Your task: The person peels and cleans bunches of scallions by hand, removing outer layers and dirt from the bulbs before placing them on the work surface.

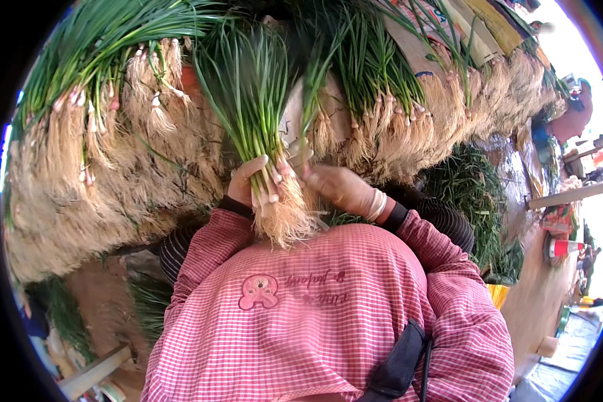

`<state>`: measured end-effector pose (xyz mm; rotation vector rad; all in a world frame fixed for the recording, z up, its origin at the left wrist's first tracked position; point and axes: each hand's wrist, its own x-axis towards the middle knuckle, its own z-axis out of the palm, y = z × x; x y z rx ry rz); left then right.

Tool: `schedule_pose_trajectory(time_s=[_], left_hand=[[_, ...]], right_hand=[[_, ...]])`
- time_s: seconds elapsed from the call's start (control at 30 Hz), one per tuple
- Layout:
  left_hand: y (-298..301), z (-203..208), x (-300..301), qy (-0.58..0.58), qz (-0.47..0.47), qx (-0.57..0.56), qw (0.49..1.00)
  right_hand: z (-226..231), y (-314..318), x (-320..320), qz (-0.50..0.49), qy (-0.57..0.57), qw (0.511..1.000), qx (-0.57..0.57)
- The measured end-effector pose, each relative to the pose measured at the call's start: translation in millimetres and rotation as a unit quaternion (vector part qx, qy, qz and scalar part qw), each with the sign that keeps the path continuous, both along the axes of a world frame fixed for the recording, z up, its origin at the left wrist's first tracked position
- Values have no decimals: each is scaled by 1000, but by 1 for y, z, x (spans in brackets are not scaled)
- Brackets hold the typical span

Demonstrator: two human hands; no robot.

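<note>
Left hand (246, 179) wraps scallion bunch (254, 127) upright, roots down (keeps stalks aligned); right hand (338, 189) pinches at bulbs; bundled pile (100, 167) stacked far behind.

There is a single view, from a wide fisheye camera worn on the person's head, looking steeply down the chest. It sits very near the body: the pink checked smock (328, 315) fills the lower half, both forearms rising from it to the middle. Farther off, a heap of green onions (181, 114) crosses the top, bent by the lens; a dark rim rings the picture.
</note>
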<state>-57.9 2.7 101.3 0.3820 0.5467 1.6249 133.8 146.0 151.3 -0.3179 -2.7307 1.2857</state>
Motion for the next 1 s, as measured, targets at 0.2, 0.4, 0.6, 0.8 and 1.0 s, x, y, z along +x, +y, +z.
schedule_pose_trajectory(time_s=[0.2, 0.4, 0.6, 0.8, 1.0], left_hand=[[8, -1, 10, 24, -91, -62, 994], [7, 1, 16, 25, -70, -74, 994], [-8, 1, 10, -33, -56, -15, 998], [-7, 9, 10, -27, -82, 20, 996], [-8, 7, 8, -5, -89, 64, 994]], right_hand=[[-32, 51, -15, 0, 31, 999, 33], [-47, 32, -61, -204, 109, 794, -562], [-6, 14, -57, 44, -259, 957, -120], [-29, 62, -42, -20, -135, 991, 4], [-19, 98, -97, -132, -11, 987, -90]])
